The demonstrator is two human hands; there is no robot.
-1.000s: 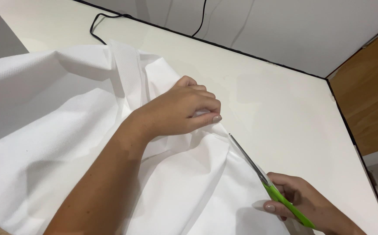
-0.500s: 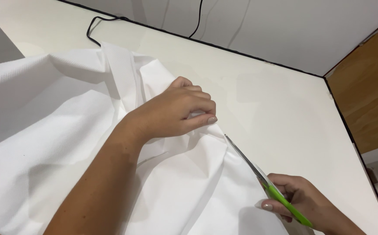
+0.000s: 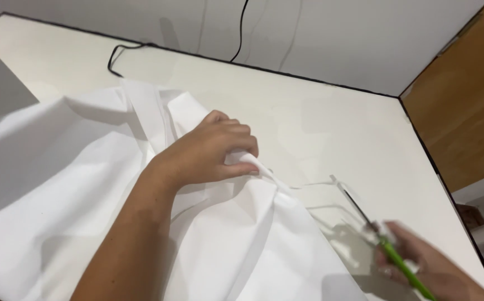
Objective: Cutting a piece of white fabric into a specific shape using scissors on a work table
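The white fabric is spread over the white table and covers its near left part. Compared with half a second ago, the cut edge of the fabric is now free: a narrow strip is seen hanging loose to the right of the fabric, between it and the scissors. It is judged that one cutting stroke is finished here.

The left hand is placed on the fabric, and a fold at the fabric's right edge is pinched between its fingers.

The scissors, with green handles, are pulled away from the fabric to the right and are blurred. They are gripped firmly by the right hand; how far the blades are open cannot be told.
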